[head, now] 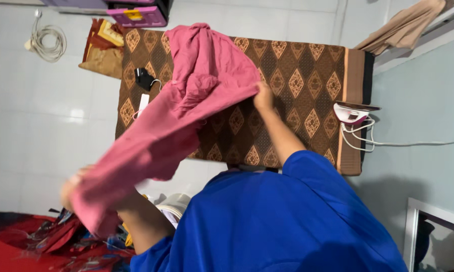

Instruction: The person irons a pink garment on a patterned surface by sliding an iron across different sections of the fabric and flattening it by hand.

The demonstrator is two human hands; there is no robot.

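Note:
A pink garment (196,85) hangs stretched between my two hands above a brown patterned mat (297,80) on the floor. My right hand (263,95) grips one edge of the garment over the middle of the mat. My left hand (72,189) holds the other end low at the left, mostly wrapped in the cloth. The far part of the garment bunches over the mat's back edge. My blue sleeve and shirt (287,221) fill the lower middle.
A white and pink iron (352,113) with a white cord stands on the mat's right end. A black charger (144,78) lies on the mat's left. Red clothes (30,242) pile at bottom left; a coiled cable (48,43) and folded cloth (103,50) lie beyond.

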